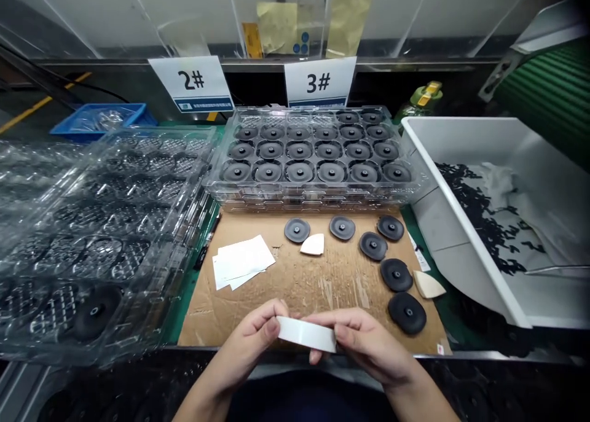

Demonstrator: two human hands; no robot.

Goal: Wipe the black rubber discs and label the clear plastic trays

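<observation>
Between my two hands, low over the cardboard, is a white curved piece [306,334] with a smooth edge turned towards me. My left hand [255,333] pinches its left end between thumb and fingers. The right end is gripped by my right hand [364,339], thumb in front and fingers behind. Several black round discs [408,313] with small centre hubs lie at the right of the cardboard [295,287]. A cream rounded-triangle piece [313,244] rests near the middle, and another cream piece [428,284] lies at the right edge. White paper sheets [244,260] lie on the left.
A stack of clear trays [313,191] holding black discs stands behind the cardboard. More clear trays [106,225] cover the left side, one disc in the nearest. A white bin [461,225] with small black parts stands right. A blue bin [104,120] sits back left.
</observation>
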